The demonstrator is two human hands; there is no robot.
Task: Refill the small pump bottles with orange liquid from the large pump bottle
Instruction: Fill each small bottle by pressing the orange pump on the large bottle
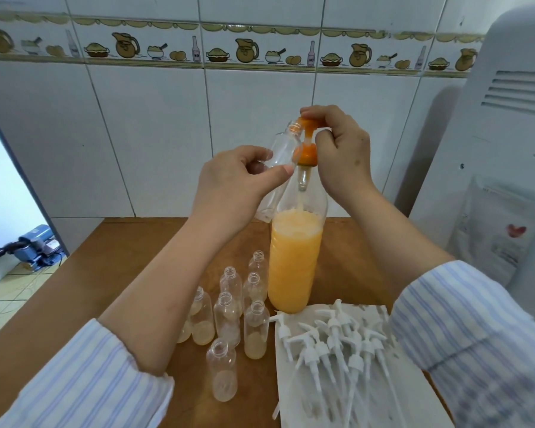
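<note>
A large clear bottle [294, 257] about half full of orange liquid stands on the wooden table [112, 257]. Its orange pump head [308, 125] is raised. My right hand [340, 149] curls over the pump head from the right. My left hand [238, 180] holds a small clear bottle [283, 149] tilted, its open mouth right at the pump spout. Several small open bottles [229, 316] stand in front of the large one, some with a little pale liquid at the bottom.
Several white pump tops [334, 338] lie on a white paper towel [294, 400] at the front right. A white appliance [507, 118] with a pouch [501, 230] leaning on it stands at the right. A tiled wall runs behind; the table's left edge drops to the floor.
</note>
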